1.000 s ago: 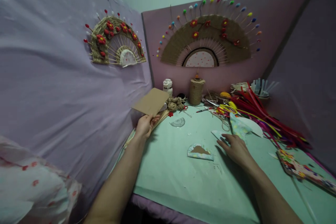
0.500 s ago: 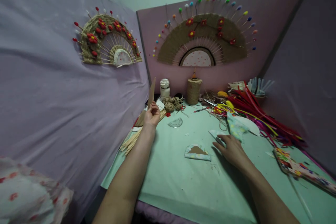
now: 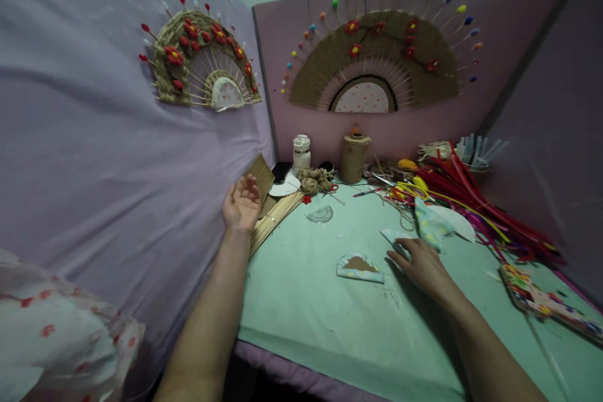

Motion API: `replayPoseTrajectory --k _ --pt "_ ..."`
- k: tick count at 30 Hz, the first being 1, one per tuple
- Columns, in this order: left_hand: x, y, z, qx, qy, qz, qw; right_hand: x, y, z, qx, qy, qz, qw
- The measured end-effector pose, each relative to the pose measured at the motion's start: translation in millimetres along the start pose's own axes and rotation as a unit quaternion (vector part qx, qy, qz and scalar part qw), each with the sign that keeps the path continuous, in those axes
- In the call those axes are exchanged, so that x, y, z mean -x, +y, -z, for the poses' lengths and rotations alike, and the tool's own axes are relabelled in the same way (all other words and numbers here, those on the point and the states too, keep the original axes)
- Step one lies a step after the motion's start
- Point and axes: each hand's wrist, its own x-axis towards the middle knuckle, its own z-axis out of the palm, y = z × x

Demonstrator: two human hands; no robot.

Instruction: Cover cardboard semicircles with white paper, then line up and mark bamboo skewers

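Observation:
My left hand point(image 3: 242, 203) is raised at the left edge of the table, palm up, fingers loosely spread and nothing held. A brown cardboard piece point(image 3: 260, 169) leans right behind its fingers. Over the table's right half, my right hand point(image 3: 421, 266) rests with curled fingers and thumb on a pale blue patterned fabric piece point(image 3: 390, 236), partly covered by the hand. Left of that hand lies a small half-round cardboard piece point(image 3: 360, 265) with patterned fabric folded over its edges. Another scrap of the fabric point(image 3: 429, 226) sits just beyond the right hand.
Thin wooden sticks point(image 3: 276, 221) lie beside my left hand, near a clear protractor point(image 3: 320, 214). Along the back stand a jar point(image 3: 301, 154) and a twine spool point(image 3: 355, 160). Scissors point(image 3: 384, 179), red pipe cleaners point(image 3: 475, 195) and a patterned phone-like case point(image 3: 527, 289) are on the right.
My left hand has let go of the upright cardboard strip, moved left and opened palm up; the cardboard now leans behind it. My right hand stays at the fabric. The view has shifted slightly.

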Motion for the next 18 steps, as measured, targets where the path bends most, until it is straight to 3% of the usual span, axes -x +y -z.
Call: replayPoseTrajectory --k 2,3,4,5,7,8,9,10,15,18 --pt "-1 -1 8.1 -0.144 0.0 -0.038 0.989 0 0 0 -0.003 0.005 0.003 1.0" --pt "-1 -2 12.6 -0.248 -0.01 -0.055 0.967 0 1 0 -0.004 0.007 0.004 1.0" --pt "0 -3 17.4 -0.37 -0.03 -0.069 0.926 0 1 -1 -0.005 0.009 0.005 1.0" --pt "2 -4 22.3 -0.508 -0.059 -0.074 0.856 0 1 -1 -0.004 0.01 0.006 1.0" --pt "6 -9 31.7 -0.737 -0.121 -0.059 0.663 0 1 -1 -0.002 0.011 0.007 1.0" --pt "7 -11 35.9 -0.804 -0.14 -0.045 0.576 0 2 -1 0.0 0.012 0.007 1.0" --pt "8 -15 39.6 -0.844 -0.148 -0.031 0.515 0 2 -1 0.001 0.012 0.007 1.0" --pt "9 -18 42.6 -0.863 -0.146 -0.021 0.483 0 2 -1 0.0 0.012 0.007 1.0" --pt "2 -33 47.3 -0.88 -0.125 -0.002 0.458 -1 2 0 -0.003 0.006 0.007 1.0" --pt "-3 -33 44.2 -0.873 -0.133 0.005 0.469 0 1 1 0.003 0.004 0.008 1.0"
